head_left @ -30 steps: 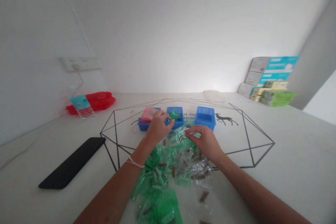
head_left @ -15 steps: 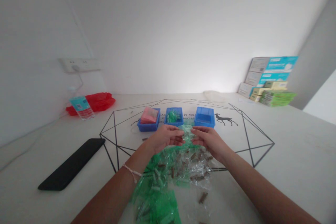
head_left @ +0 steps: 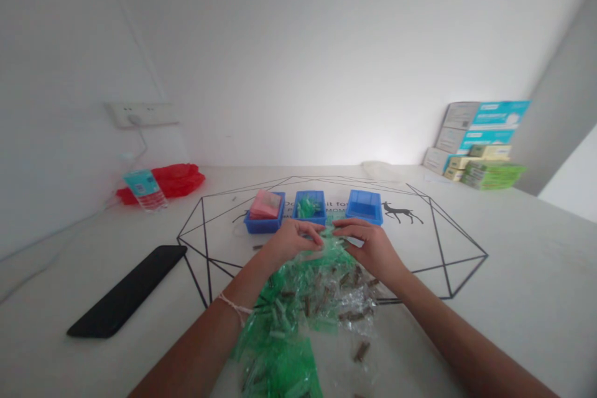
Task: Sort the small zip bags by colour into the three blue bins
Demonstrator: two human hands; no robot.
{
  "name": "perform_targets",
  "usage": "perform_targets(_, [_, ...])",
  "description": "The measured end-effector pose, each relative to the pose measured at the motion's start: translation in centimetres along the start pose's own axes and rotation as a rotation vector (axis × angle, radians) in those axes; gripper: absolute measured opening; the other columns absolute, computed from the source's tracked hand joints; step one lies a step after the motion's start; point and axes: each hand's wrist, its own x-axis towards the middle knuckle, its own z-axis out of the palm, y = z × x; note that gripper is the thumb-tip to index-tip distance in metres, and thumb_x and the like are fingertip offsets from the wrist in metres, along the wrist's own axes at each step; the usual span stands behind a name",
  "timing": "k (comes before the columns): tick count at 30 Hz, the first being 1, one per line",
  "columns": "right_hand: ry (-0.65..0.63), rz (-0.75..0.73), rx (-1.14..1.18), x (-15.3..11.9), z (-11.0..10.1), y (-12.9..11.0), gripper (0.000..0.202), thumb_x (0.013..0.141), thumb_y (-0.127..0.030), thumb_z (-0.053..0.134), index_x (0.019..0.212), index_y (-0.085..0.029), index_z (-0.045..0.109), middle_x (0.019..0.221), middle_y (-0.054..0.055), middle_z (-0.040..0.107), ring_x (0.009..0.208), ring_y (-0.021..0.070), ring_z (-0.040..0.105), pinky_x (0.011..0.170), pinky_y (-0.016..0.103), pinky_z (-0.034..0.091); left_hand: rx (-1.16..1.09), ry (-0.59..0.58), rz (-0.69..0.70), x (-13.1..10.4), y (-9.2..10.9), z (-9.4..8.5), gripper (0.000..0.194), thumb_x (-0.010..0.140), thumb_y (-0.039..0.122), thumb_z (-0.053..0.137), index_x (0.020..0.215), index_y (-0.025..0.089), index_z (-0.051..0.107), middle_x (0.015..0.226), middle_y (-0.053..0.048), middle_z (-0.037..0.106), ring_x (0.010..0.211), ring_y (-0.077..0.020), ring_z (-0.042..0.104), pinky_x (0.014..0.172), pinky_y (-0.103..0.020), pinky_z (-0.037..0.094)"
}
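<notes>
While we bend both wrists in toward the middle, our left hand [head_left: 298, 240] and our right hand [head_left: 370, 247] are close but apart, over the far end of the shiny bags [head_left: 298, 298]. Our fingers are curled, but we cannot tell if either hand pinches a bag or is a bit open. The bags, some green and some see-through with little brown sticks [head_left: 362, 351] in them, lie in a messy pile on the white table [head_left: 466, 348].

Just past our hands, we see three blue boxes [head_left: 364, 217] in a row. The left one has pink squares [head_left: 265, 205], and the middle one has green bits [head_left: 308, 206]. A black flat thing [head_left: 125, 292] lies to our left, well apart from the pile.
</notes>
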Motion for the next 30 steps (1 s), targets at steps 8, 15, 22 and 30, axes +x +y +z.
perform_targets(8, [-0.022,-0.003,-0.044,-0.5,0.3,0.1,0.03,0.071,-0.003,0.063,0.087,-0.022,0.078,0.115,0.009,0.075,0.103,0.0256,0.072,0.093,0.043,0.055,-0.087,-0.056,-0.026,0.1,-0.4,-0.3,0.017,0.047,0.016,0.083,0.062,0.017,0.074,0.093,-0.01,0.077,0.088,-0.024,0.07,0.081,-0.036,0.053])
perform_targets(15, [-0.03,0.066,0.009,-0.5,0.6,-0.3,0.02,0.075,-0.011,0.064,0.088,-0.021,0.075,0.104,0.008,0.077,0.097,0.0252,0.072,0.088,0.041,0.056,-0.116,-0.091,-0.074,-0.1,-0.3,-0.3,0.04,0.05,0.02,0.088,0.088,0.016,0.076,0.08,-0.005,0.075,0.073,-0.0176,0.069,0.071,-0.03,0.053])
perform_targets(22, [-0.116,0.479,0.483,0.0,0.8,-0.1,0.045,0.07,-0.041,0.076,0.104,-0.017,0.058,0.057,-0.006,0.064,0.042,0.0125,0.057,0.044,0.023,0.042,-0.242,-0.09,-0.173,-0.8,1.1,0.5,0.036,0.059,0.038,0.089,0.078,0.013,0.073,0.075,-0.005,0.072,0.067,-0.0173,0.07,0.069,-0.031,0.055])
perform_targets(30, [-0.085,0.574,0.499,0.0,1.0,-0.8,0.047,0.076,-0.046,0.072,0.109,-0.019,0.053,0.063,-0.002,0.069,0.042,0.0118,0.057,0.045,0.024,0.044,-0.279,0.071,-0.103,-0.3,1.2,-0.3,0.036,0.055,0.027,0.088,0.082,0.012,0.07,0.079,-0.007,0.074,0.07,-0.0193,0.071,0.07,-0.033,0.058])
